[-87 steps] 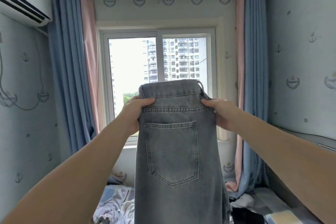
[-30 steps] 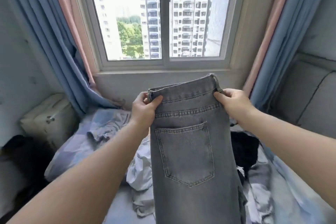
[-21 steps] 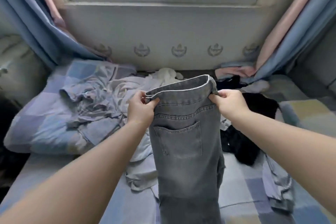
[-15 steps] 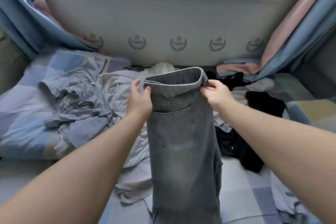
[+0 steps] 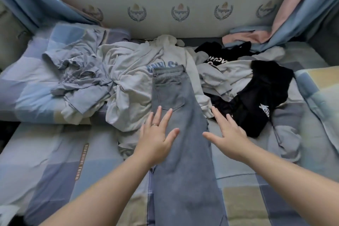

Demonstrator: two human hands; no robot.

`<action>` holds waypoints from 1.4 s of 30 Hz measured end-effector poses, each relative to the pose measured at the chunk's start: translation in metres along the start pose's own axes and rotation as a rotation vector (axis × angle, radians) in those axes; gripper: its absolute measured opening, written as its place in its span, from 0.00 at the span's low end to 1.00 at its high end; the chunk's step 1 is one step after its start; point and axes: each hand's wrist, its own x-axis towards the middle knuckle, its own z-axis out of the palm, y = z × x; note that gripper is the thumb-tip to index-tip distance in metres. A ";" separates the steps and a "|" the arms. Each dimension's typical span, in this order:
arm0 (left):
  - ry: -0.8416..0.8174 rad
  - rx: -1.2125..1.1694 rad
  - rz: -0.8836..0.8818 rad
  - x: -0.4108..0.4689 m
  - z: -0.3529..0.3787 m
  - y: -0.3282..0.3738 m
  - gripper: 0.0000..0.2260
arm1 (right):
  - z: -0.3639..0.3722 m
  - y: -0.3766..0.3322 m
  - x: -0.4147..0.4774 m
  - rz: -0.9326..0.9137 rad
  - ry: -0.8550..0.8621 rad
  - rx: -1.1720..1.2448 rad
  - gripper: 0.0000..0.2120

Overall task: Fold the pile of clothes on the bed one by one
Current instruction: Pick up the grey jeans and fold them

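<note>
— On the bed, down the middle, what is that long strip?
— Jeans, faded grey-blue denim, laid flat and narrow with one stitched back pocket facing up. The waistband end rests on the pile, on a crumpled pale grey sweatshirt with blue letters; the legs run toward the camera over the checked sheet.
— And the hands?
— Both have the fingers straight and spread, and grip nothing. The left hand, with a ring on one finger, lies over the denim just below the pocket. The right hand is at the jeans' right edge, thumb over the cloth. Whether they press or hover I cannot tell.
— What else is in the pile?
— A wrinkled blue-grey shirt to the left and soft black garments with white print to the right.
</note>
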 end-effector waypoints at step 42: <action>-0.293 -0.780 -0.816 -0.432 0.349 -0.101 0.08 | 0.360 0.267 -0.287 0.613 -0.144 0.507 0.09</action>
